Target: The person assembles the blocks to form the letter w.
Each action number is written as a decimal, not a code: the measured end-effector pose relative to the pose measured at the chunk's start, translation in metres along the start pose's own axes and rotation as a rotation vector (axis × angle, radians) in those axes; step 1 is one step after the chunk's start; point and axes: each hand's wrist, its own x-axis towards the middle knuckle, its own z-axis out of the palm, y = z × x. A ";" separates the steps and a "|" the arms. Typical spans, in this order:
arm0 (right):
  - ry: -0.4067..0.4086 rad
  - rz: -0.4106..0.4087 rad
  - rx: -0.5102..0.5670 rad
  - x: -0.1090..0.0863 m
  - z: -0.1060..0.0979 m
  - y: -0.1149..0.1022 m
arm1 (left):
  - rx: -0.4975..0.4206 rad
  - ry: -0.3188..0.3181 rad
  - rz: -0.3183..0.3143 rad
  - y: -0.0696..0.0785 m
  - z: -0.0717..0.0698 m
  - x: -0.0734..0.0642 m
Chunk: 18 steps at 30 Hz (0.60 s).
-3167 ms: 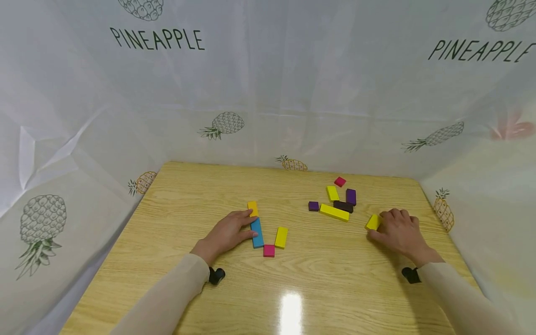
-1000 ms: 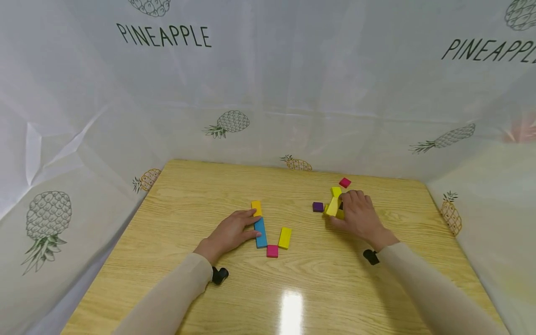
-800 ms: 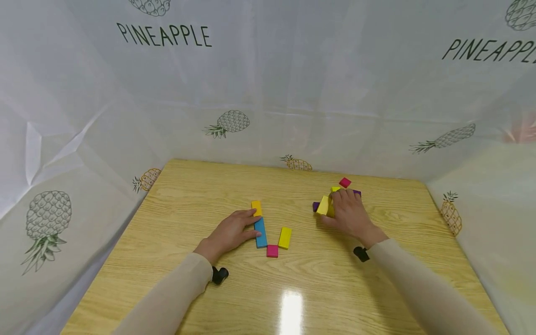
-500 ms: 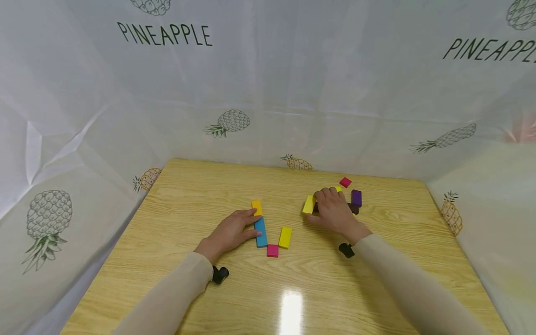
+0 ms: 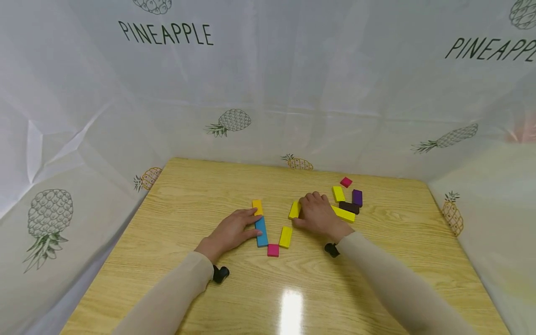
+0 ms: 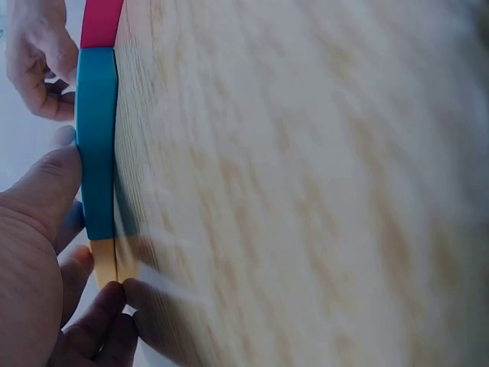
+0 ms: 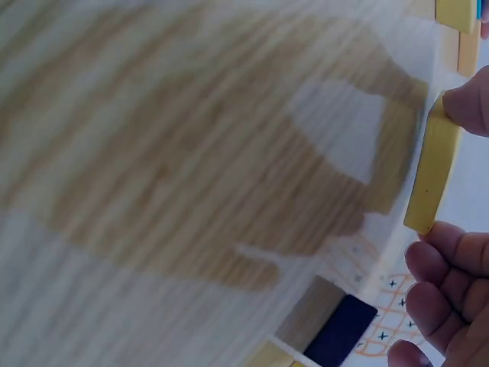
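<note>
My left hand (image 5: pixel 229 231) rests on a row of flat blocks, its thumb on the blue block (image 5: pixel 261 233) and fingertips by the orange block (image 5: pixel 257 204) at the far end. A pink block (image 5: pixel 273 251) sits at the blue one's near end, with a yellow block (image 5: pixel 285 237) angling away from it, so these pieces make a V-like shape. Above that yellow piece, my right hand (image 5: pixel 318 215) pinches another yellow block (image 7: pixel 434 168) by its two ends between thumb and fingers. In the right wrist view its shadow falls apart from it on the table.
Right of my right hand lie a long yellow block (image 5: pixel 344 214), a black block (image 5: pixel 349 207), a purple block (image 5: pixel 357 197), a short yellow block (image 5: pixel 338 194) and a pink block (image 5: pixel 346 182). A pineapple-print curtain (image 5: pixel 268 83) surrounds the wooden table (image 5: pixel 234 298).
My right hand picked up the yellow block at the far right and carried it leftward over the loose pieces, toward the V-shaped row. My left hand has stayed on the blue and orange blocks.
</note>
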 end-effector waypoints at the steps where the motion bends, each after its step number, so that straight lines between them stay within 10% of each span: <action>1: -0.003 -0.003 -0.002 0.001 0.001 0.000 | 0.000 -0.001 -0.001 0.000 0.000 0.000; 18: -0.013 -0.013 0.075 0.001 0.002 -0.001 | 0.004 -0.006 -0.014 -0.001 0.002 0.002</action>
